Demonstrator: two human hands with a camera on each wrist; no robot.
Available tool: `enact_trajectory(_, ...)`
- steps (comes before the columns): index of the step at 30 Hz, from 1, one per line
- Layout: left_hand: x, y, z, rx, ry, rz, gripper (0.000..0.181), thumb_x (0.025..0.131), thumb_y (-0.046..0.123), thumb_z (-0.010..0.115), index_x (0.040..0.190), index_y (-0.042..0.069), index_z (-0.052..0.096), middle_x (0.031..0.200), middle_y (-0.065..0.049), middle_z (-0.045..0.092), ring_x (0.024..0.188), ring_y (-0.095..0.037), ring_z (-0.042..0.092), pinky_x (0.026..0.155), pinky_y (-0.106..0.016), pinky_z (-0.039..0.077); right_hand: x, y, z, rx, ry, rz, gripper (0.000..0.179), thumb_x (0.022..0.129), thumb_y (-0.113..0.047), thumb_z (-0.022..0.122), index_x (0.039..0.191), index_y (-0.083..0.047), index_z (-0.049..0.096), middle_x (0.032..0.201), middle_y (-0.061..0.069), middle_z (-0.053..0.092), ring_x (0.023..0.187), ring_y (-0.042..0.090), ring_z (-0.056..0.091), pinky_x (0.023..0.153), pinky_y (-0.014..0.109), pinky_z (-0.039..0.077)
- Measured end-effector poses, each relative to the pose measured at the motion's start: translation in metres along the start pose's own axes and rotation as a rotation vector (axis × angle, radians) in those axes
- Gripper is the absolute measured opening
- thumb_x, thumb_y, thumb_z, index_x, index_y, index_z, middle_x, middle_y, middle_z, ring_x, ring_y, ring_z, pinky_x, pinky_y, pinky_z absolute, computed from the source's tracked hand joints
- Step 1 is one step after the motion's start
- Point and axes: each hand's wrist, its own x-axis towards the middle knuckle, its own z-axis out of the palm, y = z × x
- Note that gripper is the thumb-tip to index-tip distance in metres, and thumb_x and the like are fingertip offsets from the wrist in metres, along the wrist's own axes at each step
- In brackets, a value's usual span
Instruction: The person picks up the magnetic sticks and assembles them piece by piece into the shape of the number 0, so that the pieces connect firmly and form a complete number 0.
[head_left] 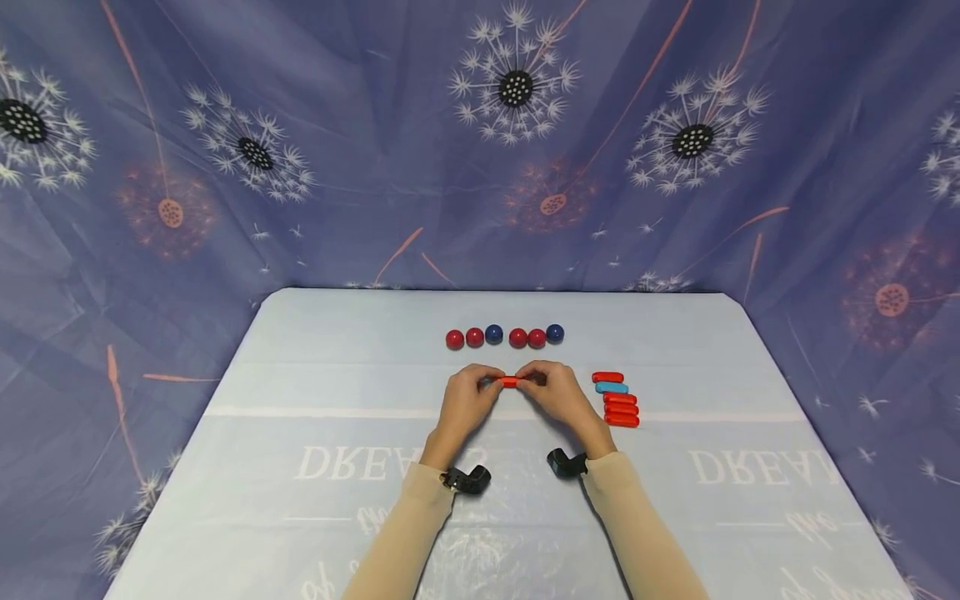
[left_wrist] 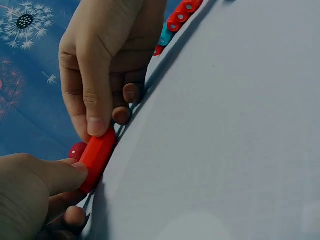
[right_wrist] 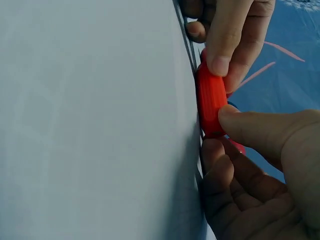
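Note:
Between my two hands, over the middle of the white table, is a short bright red stick (head_left: 509, 382) with ridged sides. The left hand (head_left: 467, 400) pinches one end of it with thumb and fingers. At the opposite end, my right hand (head_left: 561, 396) pinches it the same way. Close up in the left wrist view, the red stick (left_wrist: 98, 156) lies in line between both thumbs. In the right wrist view the same stick (right_wrist: 212, 97) partly covers a red ball behind it.
Beyond the hands is a row of glossy balls, with red balls (head_left: 475, 337) and dark blue balls (head_left: 493, 334) in two groups of three. Right of the right hand lie several red sticks (head_left: 621, 409) and one light blue stick (head_left: 611, 387). A patterned cloth (head_left: 420, 167) hangs behind the table (head_left: 337, 350).

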Motion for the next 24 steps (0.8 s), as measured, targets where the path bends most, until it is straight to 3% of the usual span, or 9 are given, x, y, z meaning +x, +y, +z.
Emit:
enact_trajectory(14, -0.0003, -0.0046, -0.0074, -0.067, -0.022, -0.056, 0.017, 0.089, 0.009, 0.078, 0.106, 0.007, 0.081, 0.085, -0.007, 0.072, 0.062, -0.006, 0.05, 0.058, -0.021, 0.042, 0.004, -0.0013, 0.0012, -0.004, -0.044, 0.051, 0.01, 0.094, -0.013, 0.076, 0.104, -0.011, 0.077, 0.094, 0.005, 0.072, 0.078, 0.015, 0.06, 0.078, 0.032, 0.053)
enact_trajectory(24, -0.001, -0.0047, -0.0029, -0.073, -0.004, -0.051, 0.017, 0.09, 0.01, 0.078, 0.107, 0.009, 0.081, 0.089, -0.007, 0.075, 0.06, -0.004, 0.051, 0.056, -0.021, 0.043, 0.0014, -0.0008, -0.0006, 0.003, -0.049, 0.056, 0.011, 0.095, -0.013, 0.074, 0.106, -0.01, 0.076, 0.097, 0.006, 0.073, 0.079, 0.014, 0.061, 0.079, 0.032, 0.053)
